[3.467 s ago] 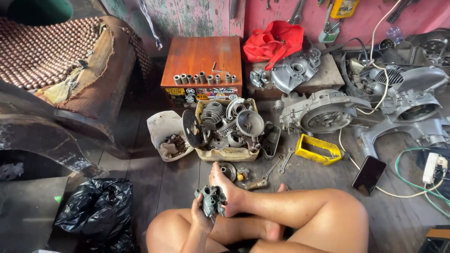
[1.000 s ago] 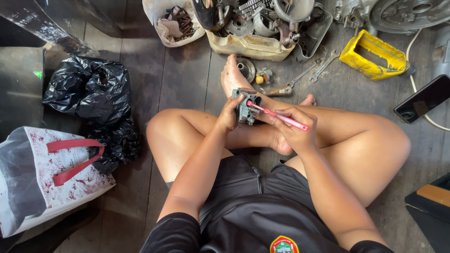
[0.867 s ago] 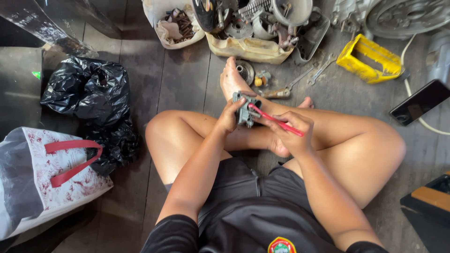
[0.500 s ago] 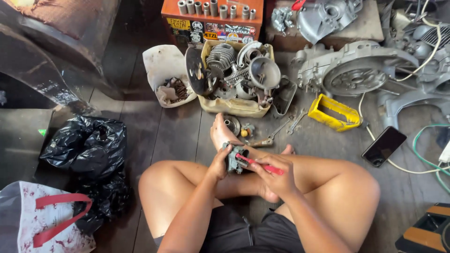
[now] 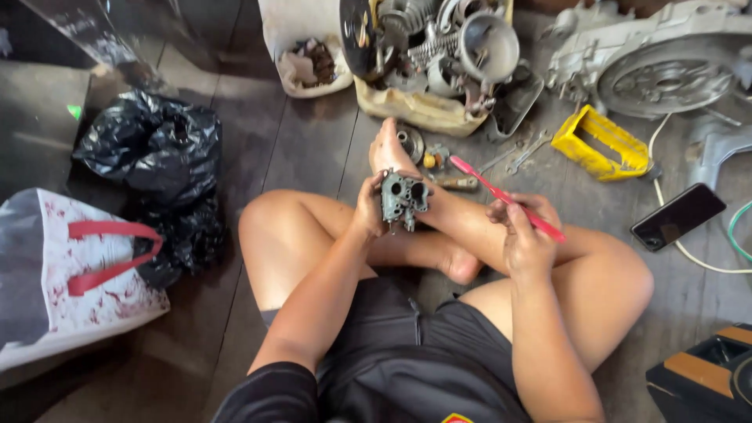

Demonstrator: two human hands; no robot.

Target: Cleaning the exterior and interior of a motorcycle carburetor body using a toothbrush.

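Dark plank floor [image 5: 298, 149], person sitting cross-legged among engine parts. Parts tub [image 5: 427, 110] and yellow tray [image 5: 599, 145] within reach ahead. Left hand [image 5: 368, 207] wraps the carburetor [image 5: 404, 200] over the shin, ports up toward the eyes, long axis roughly vertical in view. Right hand [image 5: 521, 235] pinches a red toothbrush [image 5: 505, 197], head pointing up-left, clear of the carburetor.

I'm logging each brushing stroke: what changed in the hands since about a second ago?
The right hand has drawn the red toothbrush off the grey carburettor body and out to the right; its bristle end now points up and left, clear of the part. The left hand has kept its grip on the carburettor body above the crossed legs. Nothing was let go.
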